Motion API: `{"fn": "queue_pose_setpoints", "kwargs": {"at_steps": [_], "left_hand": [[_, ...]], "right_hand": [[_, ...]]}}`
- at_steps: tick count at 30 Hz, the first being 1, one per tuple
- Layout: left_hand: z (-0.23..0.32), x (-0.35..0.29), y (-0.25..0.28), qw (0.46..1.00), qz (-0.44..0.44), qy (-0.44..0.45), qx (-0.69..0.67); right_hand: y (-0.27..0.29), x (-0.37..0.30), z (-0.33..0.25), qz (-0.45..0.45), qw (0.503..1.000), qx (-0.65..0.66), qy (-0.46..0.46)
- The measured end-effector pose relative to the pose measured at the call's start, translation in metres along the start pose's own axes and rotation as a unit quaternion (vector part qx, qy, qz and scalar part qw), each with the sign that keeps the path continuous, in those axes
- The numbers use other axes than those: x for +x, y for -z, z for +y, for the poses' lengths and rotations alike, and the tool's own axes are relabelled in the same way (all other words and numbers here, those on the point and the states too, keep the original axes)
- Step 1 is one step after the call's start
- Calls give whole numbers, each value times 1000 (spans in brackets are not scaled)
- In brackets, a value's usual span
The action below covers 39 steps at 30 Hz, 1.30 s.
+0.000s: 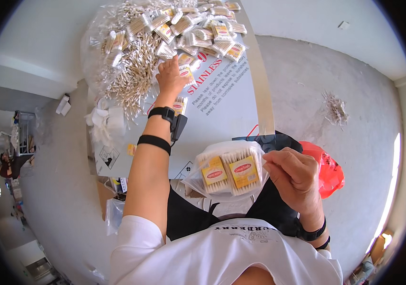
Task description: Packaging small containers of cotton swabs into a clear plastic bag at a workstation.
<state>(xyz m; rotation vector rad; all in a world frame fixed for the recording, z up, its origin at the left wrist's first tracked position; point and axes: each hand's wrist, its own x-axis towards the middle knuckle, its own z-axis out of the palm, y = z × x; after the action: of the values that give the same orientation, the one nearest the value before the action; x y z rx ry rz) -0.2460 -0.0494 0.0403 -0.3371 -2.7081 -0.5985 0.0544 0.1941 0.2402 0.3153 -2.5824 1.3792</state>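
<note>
My left hand (169, 78) reaches to the far side of the table, fingers curled at a pack of cotton swabs (186, 74) with a yellow label. The pack lies between thumb and forefinger, partly covered by the hand. Close to my body, a clear plastic bag (198, 183) rests at my lap by the table's near edge. Inside it, two yellow-labelled cotton swab packs (244, 172) show side by side on top. My right hand (294, 178) pinches the bag's right rim between thumb and fingers.
Loose cotton swabs (134, 78) are heaped at the far left of the table (226, 123), beside piled packs (222, 31). White scraps (101, 118) lie at the left edge. A red plastic bag (328, 171) is right of my lap. More swabs (336, 108) lie on the floor.
</note>
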Motion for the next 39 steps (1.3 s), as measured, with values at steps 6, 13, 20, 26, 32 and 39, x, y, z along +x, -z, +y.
{"fn": "queue_pose_setpoints", "kwargs": {"at_steps": [6,13,20,26,32,39], "left_hand": [[-10,10,10,990,-139,-28,27],[40,-10,147,897,-97,66,-426],[128,-129,273,857,-198,-34,-474],[145,-151,254,906,-232,-72,-347],[155,-146,246,905,-277,-141,-290],[150,-159,252,963,-122,-122,-209]], "right_hand": [[-3,-1,-8,18,1000,-23,4],[-2,0,-12,21,998,-59,31],[-31,1,-14,-15,990,-127,59],[-34,-6,-17,35,979,-195,58],[-40,-3,-31,3,993,-49,110],[-53,-9,-30,1,997,-51,66]]}}
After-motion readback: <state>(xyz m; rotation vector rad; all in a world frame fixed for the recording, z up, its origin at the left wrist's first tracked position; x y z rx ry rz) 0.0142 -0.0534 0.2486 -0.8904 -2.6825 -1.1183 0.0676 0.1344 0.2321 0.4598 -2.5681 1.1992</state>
